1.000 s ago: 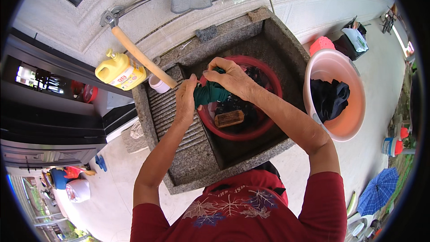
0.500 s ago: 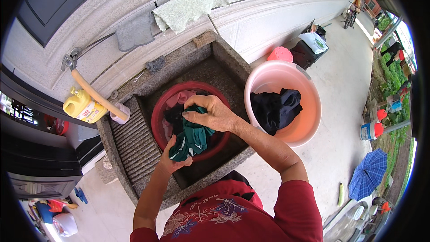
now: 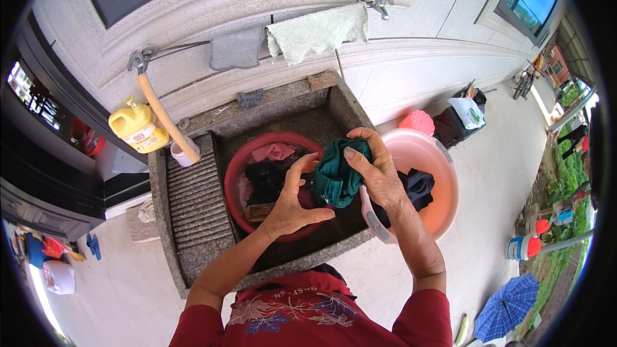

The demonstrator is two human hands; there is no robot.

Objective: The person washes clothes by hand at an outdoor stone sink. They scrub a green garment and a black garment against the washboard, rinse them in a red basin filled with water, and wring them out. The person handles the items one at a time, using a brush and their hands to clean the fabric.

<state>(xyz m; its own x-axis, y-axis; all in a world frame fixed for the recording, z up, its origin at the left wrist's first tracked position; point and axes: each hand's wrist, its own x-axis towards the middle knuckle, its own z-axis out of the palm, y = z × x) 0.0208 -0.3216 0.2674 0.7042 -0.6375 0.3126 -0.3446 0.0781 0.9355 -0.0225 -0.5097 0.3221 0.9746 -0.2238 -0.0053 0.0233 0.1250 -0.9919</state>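
Observation:
A bunched green garment [image 3: 337, 173] hangs in my right hand [image 3: 380, 180], thumb and fingers closed around its right side, over the right edge of a red basin [image 3: 230, 183]. My left hand [image 3: 290, 209] is open at the garment's left, thumb and fingers spread wide; whether a fingertip touches the cloth I cannot tell. Inside the red basin lie black clothes [image 3: 267, 180], a pink cloth [image 3: 273, 152] and a brown block-like piece [image 3: 259, 211]. To the right, a pink basin [image 3: 452, 202] holds dark clothing [image 3: 419, 187], partly hidden by my right wrist.
The red basin sits in a stone sink [image 3: 257, 272] with a ridged washboard [image 3: 199, 199] on its left. A yellow pump jug [image 3: 138, 130] and a hose [image 3: 160, 115] stand behind that. Towels [image 3: 321, 31] hang on the wall. A blue umbrella [image 3: 508, 308] lies at the lower right.
The green garment has moved right, from above the red basin toward the pink one, in my right hand. My left hand has let go and spread open. The view has shifted too.

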